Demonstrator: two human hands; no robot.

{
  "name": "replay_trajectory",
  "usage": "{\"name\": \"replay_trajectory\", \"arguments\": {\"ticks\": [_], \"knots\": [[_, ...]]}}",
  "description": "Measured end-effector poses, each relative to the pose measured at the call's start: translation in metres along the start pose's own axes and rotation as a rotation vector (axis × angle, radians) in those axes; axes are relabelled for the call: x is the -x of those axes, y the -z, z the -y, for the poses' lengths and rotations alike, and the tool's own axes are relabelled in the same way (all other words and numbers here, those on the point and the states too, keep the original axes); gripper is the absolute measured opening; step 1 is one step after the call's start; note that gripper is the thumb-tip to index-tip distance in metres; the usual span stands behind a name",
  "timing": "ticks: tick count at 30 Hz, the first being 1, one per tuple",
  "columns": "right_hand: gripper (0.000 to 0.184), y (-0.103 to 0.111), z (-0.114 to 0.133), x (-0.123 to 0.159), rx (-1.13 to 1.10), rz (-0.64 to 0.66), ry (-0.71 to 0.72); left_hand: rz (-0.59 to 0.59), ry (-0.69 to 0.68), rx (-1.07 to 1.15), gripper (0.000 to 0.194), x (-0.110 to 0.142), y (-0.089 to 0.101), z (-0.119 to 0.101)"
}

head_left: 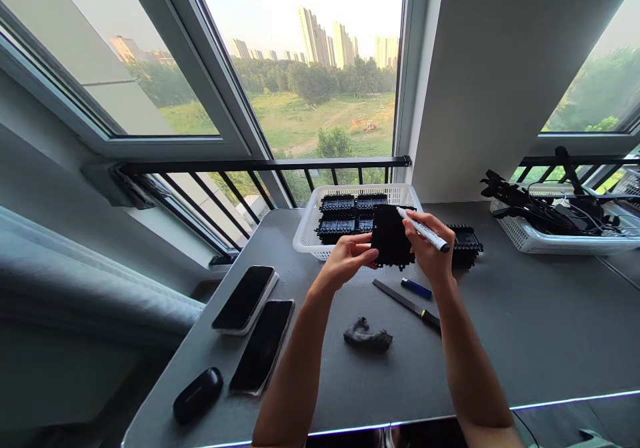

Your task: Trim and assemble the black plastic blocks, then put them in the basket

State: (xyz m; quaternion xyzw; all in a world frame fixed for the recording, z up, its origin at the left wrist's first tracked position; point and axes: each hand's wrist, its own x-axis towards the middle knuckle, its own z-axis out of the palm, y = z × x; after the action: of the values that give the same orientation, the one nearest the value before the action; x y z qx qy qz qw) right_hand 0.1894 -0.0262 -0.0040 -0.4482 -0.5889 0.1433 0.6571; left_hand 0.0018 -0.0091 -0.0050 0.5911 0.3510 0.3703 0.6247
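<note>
My left hand (353, 258) grips the lower left edge of a flat black plastic panel (391, 238) with toothed edges, holding it up above the table. In my right hand (431, 243) is a white marker (425, 230) with a black end, its other end touching or very near the panel's upper right part. Behind the panel, a white basket (306, 235) holds several similar black plastic parts (337, 225). More black parts (466, 245) are stacked on the table just right of my right hand. Whether the marker's tip is uncapped is too small to tell.
A flat file (400, 298), a blue lighter-like object (416, 289) and a crumpled dark cloth (367, 336) lie on the grey table. Two phones (245, 298) and a black case (198, 395) are at left. Another white basket (555, 240) with cables stands at right.
</note>
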Motion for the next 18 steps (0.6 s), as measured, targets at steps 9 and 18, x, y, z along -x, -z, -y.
{"name": "replay_trajectory", "arguments": {"ticks": [9,18], "knots": [[0.024,0.01,0.013,0.001,-0.131,-0.165,0.027,-0.25,0.058,0.177,0.077,-0.001,-0.006,0.004],[0.064,0.054,0.006,0.043,-0.048,0.177,-0.108,-0.258,0.018,0.188,0.065,0.01,-0.01,-0.008]]}}
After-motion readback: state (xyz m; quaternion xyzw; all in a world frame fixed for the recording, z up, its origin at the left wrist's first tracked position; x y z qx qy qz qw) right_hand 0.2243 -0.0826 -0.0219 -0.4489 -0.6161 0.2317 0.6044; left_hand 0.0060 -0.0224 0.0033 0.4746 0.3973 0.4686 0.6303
